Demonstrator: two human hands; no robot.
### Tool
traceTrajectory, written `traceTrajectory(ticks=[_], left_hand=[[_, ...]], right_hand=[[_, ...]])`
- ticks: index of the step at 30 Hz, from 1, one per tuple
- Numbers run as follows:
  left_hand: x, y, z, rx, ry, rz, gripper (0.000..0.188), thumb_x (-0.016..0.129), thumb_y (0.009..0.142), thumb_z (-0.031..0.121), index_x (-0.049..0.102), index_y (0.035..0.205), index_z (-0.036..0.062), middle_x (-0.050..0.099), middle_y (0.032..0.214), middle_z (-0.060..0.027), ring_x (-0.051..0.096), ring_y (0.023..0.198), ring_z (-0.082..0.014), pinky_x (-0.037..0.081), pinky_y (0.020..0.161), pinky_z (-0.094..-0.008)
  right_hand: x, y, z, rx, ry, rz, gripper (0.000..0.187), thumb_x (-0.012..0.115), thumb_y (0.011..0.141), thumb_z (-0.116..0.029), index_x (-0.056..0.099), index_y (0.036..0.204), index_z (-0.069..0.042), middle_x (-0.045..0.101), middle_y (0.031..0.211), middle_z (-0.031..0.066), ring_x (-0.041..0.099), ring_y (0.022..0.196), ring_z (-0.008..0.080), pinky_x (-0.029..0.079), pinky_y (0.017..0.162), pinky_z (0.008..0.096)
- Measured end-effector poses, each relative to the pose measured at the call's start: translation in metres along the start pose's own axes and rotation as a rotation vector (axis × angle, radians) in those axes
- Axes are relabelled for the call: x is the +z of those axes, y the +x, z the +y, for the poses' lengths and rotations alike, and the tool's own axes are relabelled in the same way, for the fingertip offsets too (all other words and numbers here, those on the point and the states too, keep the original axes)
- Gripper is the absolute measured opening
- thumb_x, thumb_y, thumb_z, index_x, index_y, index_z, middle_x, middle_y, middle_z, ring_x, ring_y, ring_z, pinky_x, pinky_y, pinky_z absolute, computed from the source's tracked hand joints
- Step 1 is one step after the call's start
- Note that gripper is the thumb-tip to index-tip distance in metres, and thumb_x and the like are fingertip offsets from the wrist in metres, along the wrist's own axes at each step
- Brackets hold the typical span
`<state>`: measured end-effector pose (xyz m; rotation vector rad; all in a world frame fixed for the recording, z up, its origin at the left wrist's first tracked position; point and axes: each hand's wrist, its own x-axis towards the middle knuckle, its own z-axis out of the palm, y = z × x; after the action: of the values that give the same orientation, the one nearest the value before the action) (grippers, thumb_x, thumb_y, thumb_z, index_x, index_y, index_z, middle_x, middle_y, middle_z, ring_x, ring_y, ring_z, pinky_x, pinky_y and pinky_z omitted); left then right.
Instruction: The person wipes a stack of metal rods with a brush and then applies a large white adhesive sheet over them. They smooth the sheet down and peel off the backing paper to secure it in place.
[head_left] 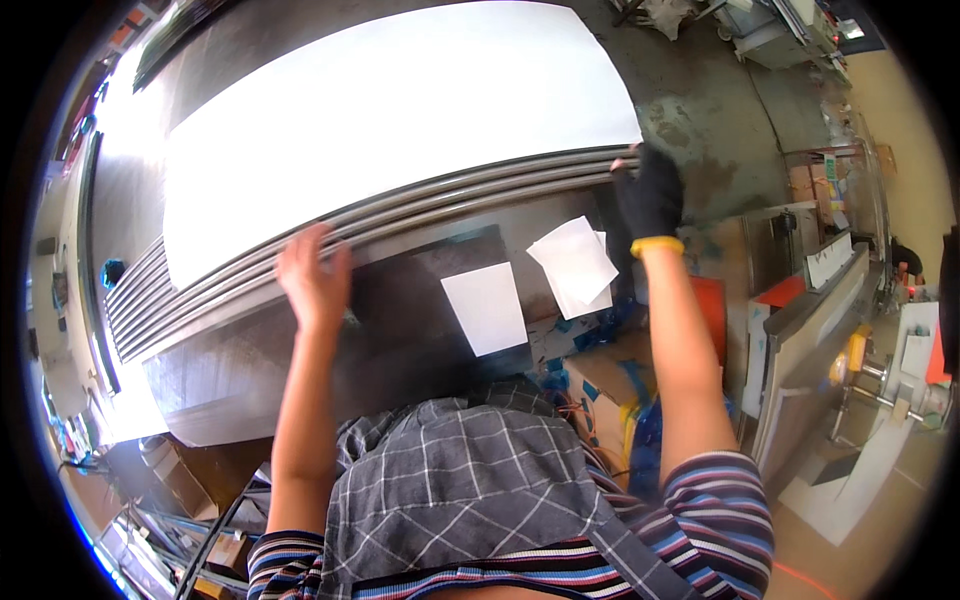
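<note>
A large white sheet (400, 100) lies flat across the metal table, its near edge along a row of long metal rods (450, 190). My bare left hand (313, 272) is open over the rods at left of centre, thumb apart, the fingers slightly blurred. My right hand (652, 195) wears a black fingerless glove with a yellow band at the wrist. It is at the right end of the rods, beside the sheet's near right corner. Its fingers curl inward there, and what lies between them is hidden.
Closer to me, a white paper piece (487, 308) and a small stack of white pieces (575, 265) lie on the dark metal ledge (400, 300). Below the stack stands a cardboard box (605, 395). A metal-topped cabinet (815, 330) stands at the right.
</note>
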<state>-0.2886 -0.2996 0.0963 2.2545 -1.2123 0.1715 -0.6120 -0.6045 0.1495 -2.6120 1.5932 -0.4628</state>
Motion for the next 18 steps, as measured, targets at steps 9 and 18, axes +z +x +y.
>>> traceTrajectory(ticks=[9,18], left_hand=[[0.009,-0.078,0.082,0.173,-0.243,-0.298,0.033,0.073,0.076,0.019,0.064,0.107,0.0111,0.058,0.117,-0.0067,0.052,0.111,-0.0292,0.038,0.096,-0.0434],[0.009,-0.076,0.071,0.168,-0.239,-0.309,0.036,0.071,0.077,0.019,0.062,0.110,0.0101,0.057,0.119,-0.0095,0.050,0.114,-0.0328,0.038,0.098,-0.0455]], right_hand=[[0.019,-0.119,-0.109,-0.311,0.137,-0.327,0.023,0.074,0.071,-0.019,0.064,0.091,-0.012,0.061,0.090,0.0085,0.059,0.088,0.0289,0.047,0.073,0.0419],[0.017,-0.117,-0.119,-0.264,0.055,-0.425,0.020,0.074,0.073,-0.026,0.065,0.083,-0.010,0.061,0.089,0.0100,0.060,0.087,0.0284,0.048,0.074,0.0408]])
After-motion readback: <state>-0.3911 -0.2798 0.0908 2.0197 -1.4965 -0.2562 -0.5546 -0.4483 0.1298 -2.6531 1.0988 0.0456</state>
